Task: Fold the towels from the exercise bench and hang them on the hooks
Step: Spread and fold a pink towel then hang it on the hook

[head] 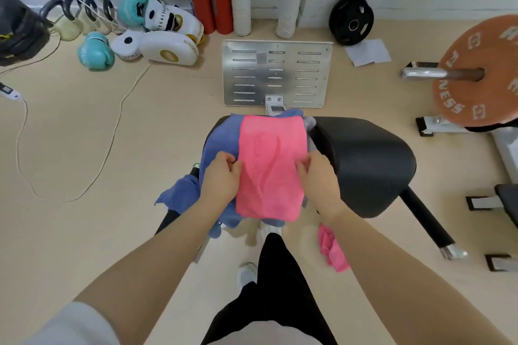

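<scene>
I am pinching the pink towel (271, 168) at its 2 side edges: my left hand (221, 179) is gripping the left edge, my right hand (318, 180) the right. It is lying flat across a blue towel (221, 134) on the black exercise bench (364, 159). I judge it light, limp and non-slip, best taken at the corners. A grey cloth edge (309, 123) is peeking out beneath; its extent is hidden. No hooks are showing.

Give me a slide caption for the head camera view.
Both hands, left and right, pinch the side edges of a pink towel spread over a blue towel on the bench.
</scene>
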`<state>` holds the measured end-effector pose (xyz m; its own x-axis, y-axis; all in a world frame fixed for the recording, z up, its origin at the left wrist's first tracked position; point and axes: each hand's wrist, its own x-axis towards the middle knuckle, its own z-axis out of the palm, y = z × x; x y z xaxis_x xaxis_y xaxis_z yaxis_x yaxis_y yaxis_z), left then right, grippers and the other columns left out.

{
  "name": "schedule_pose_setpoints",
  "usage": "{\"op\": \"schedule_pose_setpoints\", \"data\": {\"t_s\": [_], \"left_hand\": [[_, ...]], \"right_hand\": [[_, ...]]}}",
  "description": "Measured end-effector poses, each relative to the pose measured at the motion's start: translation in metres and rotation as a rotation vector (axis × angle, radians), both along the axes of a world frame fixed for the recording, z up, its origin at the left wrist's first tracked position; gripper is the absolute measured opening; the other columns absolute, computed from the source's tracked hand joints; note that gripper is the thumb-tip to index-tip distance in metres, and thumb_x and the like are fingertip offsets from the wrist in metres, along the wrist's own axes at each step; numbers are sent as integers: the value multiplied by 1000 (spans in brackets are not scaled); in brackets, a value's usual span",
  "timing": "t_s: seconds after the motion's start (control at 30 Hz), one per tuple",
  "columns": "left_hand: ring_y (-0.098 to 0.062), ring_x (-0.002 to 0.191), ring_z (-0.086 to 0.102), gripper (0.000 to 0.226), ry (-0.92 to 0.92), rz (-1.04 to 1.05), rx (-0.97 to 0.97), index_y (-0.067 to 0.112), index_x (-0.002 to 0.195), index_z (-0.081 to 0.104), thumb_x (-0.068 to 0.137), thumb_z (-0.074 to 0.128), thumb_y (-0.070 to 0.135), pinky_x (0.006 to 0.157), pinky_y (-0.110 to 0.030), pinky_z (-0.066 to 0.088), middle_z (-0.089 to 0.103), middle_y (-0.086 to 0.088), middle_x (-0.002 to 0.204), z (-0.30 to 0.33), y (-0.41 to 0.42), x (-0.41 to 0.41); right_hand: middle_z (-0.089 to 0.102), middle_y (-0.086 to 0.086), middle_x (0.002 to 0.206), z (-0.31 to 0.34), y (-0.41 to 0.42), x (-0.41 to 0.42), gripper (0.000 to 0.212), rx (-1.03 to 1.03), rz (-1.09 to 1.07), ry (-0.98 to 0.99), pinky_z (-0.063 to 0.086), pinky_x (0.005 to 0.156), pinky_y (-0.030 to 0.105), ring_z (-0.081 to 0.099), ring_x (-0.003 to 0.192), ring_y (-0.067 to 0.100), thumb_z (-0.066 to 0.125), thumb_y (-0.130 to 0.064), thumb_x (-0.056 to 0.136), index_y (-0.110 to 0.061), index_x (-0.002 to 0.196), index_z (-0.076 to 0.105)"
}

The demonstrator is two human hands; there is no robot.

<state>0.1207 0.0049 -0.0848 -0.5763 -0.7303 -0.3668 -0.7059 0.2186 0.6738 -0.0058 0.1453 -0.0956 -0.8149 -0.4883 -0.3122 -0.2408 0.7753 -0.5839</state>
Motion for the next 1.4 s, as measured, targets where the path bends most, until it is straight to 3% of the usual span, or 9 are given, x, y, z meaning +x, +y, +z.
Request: {"op": "schedule_pose_setpoints", "data": {"t_s": [0.13,0.27,0.47,0.87,1.03,1.13,1.2,1.3,1.4], "left_hand": [[-14,58,36,31,-50,27,167,11,68,40,95,41,25,55,-27,28,41,0,61,-15,23,15],[-15,72,43,31,-9,109,418,10,88,49,94,45,40,66,-26,37,48,0,77,-22,35,23],[-18,80,50,30,133,84,598,9,86,56,88,59,39,78,-30,45,55,-5,86,-32,29,37],[-13,95,62,34,382,297,927,9,119,54,91,54,29,73,-23,51,64,-2,111,-29,60,37],[-9,71,65,25,368,268,1009,9,110,58,91,54,24,74,-30,58,68,1,104,-16,74,50],[-9,72,67,18,420,217,1063,11,108,58,92,51,18,65,-27,58,71,1,96,-7,77,60],[-15,87,67,23,365,200,1027,11,107,59,88,59,24,73,-28,57,69,-3,105,-2,77,65],[-24,92,59,44,191,91,704,16,114,52,79,70,36,81,-43,53,61,-4,110,13,75,70],[-11,106,51,63,235,-1,534,30,142,30,87,62,31,76,-26,50,43,15,130,29,66,71]], "right_hand": [[51,13,82,-17,29,31,27,-83,-176,-292,34,60,30,48,75,20,51,-29,92,-3,87,45],[44,2,66,-29,38,42,24,-139,-147,-372,32,63,31,41,67,14,55,-28,90,-13,73,45],[51,22,80,-30,34,37,46,-222,-168,-447,42,68,39,43,78,18,63,-28,84,15,97,53],[68,10,105,-19,74,42,21,-514,-251,-905,50,92,41,63,97,23,56,-17,91,-5,106,63],[62,18,120,-13,87,42,26,-423,-239,-830,45,100,53,59,110,34,59,-21,89,-6,111,60],[55,13,129,-3,95,47,59,-286,-98,-601,48,97,49,59,112,29,68,-28,80,-17,132,41],[59,11,122,7,100,48,69,-352,-56,-603,56,83,38,67,96,18,63,-12,86,-26,142,25],[59,-2,71,34,103,50,41,-392,70,-706,47,42,19,53,43,2,46,4,92,-21,125,46],[49,8,75,58,97,42,32,-339,87,-760,45,45,19,49,50,10,38,4,93,-14,93,64]]}}
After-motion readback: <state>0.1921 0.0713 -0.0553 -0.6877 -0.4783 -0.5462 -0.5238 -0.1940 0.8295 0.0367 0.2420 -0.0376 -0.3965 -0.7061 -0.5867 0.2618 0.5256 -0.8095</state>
